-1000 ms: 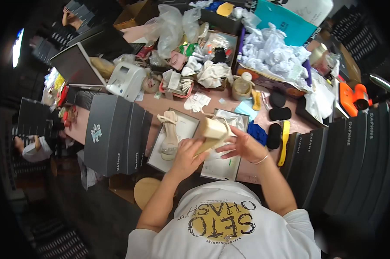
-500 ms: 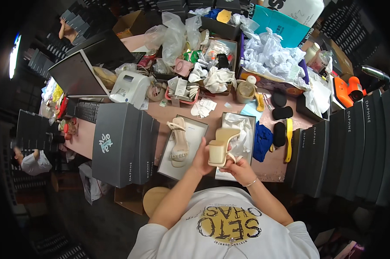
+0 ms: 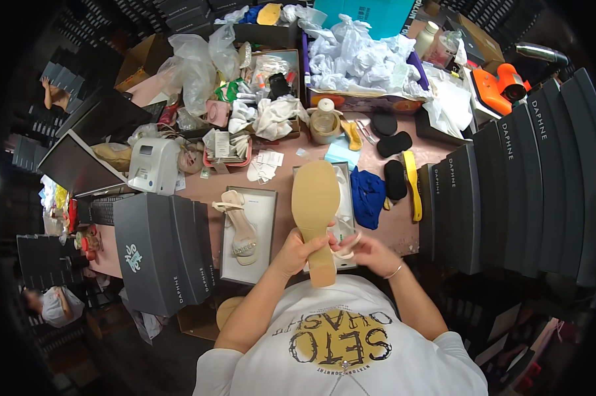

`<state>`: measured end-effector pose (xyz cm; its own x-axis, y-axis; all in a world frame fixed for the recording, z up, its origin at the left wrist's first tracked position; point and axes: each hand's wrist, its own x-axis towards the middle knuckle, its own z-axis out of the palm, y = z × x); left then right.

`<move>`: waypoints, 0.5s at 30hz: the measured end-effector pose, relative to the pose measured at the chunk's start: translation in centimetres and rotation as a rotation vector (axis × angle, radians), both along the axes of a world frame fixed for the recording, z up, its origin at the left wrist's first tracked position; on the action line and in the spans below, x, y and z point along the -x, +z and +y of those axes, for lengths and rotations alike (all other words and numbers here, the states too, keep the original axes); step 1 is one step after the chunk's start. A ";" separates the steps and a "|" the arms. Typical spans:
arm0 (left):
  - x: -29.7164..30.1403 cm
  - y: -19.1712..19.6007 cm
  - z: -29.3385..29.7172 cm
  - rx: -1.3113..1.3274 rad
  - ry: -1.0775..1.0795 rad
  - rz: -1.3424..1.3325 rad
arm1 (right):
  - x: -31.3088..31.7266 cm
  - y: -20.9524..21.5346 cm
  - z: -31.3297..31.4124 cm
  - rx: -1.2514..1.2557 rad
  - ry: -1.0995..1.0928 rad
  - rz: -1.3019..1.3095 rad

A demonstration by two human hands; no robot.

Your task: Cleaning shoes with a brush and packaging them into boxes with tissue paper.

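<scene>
A high-heeled sandal (image 3: 316, 198) is held sole up in front of my chest, its tan sole facing me and the block heel toward my body. My left hand (image 3: 297, 252) is closed round its narrow middle, thumb across the sole. On the other side, my right hand (image 3: 375, 256) pinches the pale ankle strap (image 3: 346, 248); its fingers are slightly blurred. The matching cream sandal (image 3: 242, 232) lies in an open shoebox (image 3: 269, 214) on the left. Behind the held sandal, a second box (image 3: 299, 170) with white tissue is mostly hidden.
Grey shoeboxes stand at left (image 3: 154, 251) and in a row at right (image 3: 509, 191). A blue cloth (image 3: 367, 197), black oval pads (image 3: 395, 144) and a yellow strip (image 3: 412, 185) lie to the right. Farther back are a label printer (image 3: 154, 165) and a bin of crumpled tissue (image 3: 364, 102).
The sandal has been turned from its heel-and-side view to sole up, toe pointing away. My left hand has shifted onto the sole. My right hand has drawn slightly away with the strap.
</scene>
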<state>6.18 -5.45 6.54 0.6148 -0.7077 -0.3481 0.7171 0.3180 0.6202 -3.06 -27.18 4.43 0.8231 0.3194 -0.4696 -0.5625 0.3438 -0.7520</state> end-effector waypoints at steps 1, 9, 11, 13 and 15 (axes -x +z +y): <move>0.1 -0.2 -0.1 -0.040 0.011 -0.023 | -0.6 -0.3 -1.9 0.112 -0.069 -0.062; 1.1 1.0 -0.8 -0.180 -0.050 -0.095 | -2.3 -9.6 -17.4 1.593 -0.289 -0.344; 1.4 0.9 -0.5 -0.154 -0.043 -0.065 | -3.5 -11.3 -17.1 1.669 -0.136 -0.296; 1.7 0.8 -0.8 -0.107 -0.018 -0.042 | -5.1 -13.7 -17.1 1.744 -0.045 -0.097; 2.3 0.5 0.1 -0.142 -0.024 -0.071 | -6.2 -13.7 -16.1 1.780 -0.063 -0.050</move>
<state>3.88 -5.37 7.01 0.6250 -0.6693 -0.4018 0.6762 0.2071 0.7070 3.16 -43.27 -9.25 0.8359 -0.5261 -0.1564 -0.5488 -0.8069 -0.2185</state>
